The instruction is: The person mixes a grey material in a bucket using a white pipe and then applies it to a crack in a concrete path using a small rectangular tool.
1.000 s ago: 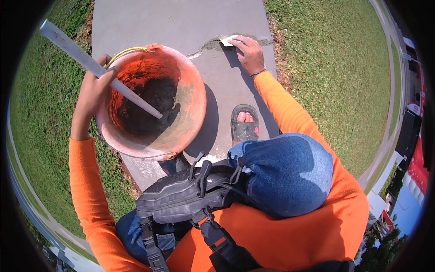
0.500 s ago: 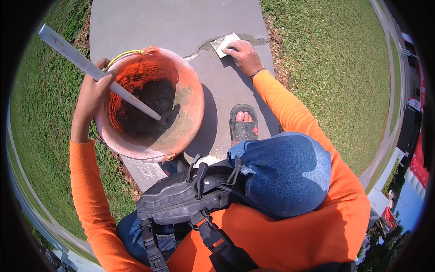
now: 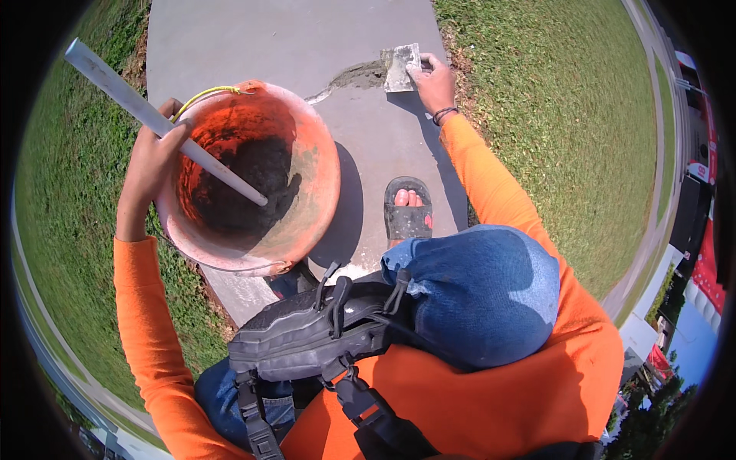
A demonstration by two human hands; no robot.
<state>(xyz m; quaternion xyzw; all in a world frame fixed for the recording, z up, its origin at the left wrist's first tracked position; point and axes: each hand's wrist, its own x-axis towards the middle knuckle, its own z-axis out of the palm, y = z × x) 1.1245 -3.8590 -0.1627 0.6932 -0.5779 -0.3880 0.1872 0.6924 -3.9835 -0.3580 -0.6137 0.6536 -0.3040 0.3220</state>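
My right hand (image 3: 435, 83) grips a flat, cement-smeared scraper (image 3: 401, 69), its squarish blade tilted just beside the right end of a rough grey mortar patch (image 3: 354, 77) across the concrete path. On the left stands an orange bucket (image 3: 318, 165), its inside coated with residue and dark grey mortar (image 3: 257, 172) at the bottom. My left hand (image 3: 157, 149) closes around a long white pipe (image 3: 119, 80) at the bucket's left rim, near the yellow handle cord (image 3: 207, 96). The pipe's lower end rests in the bucket against the mortar; some left fingers are hidden behind the pipe.
Grass (image 3: 552, 115) borders the concrete path (image 3: 284, 38) on both sides. My sandalled foot (image 3: 409, 211) stands on the path right of the bucket. A black waist bag (image 3: 307, 330) and my bent knee (image 3: 483, 299) in denim lie close below.
My right hand has moved right with the scraper, whose blade has turned and now sits at the patch's right end. The patch's middle is more exposed. My left hand keeps its hold.
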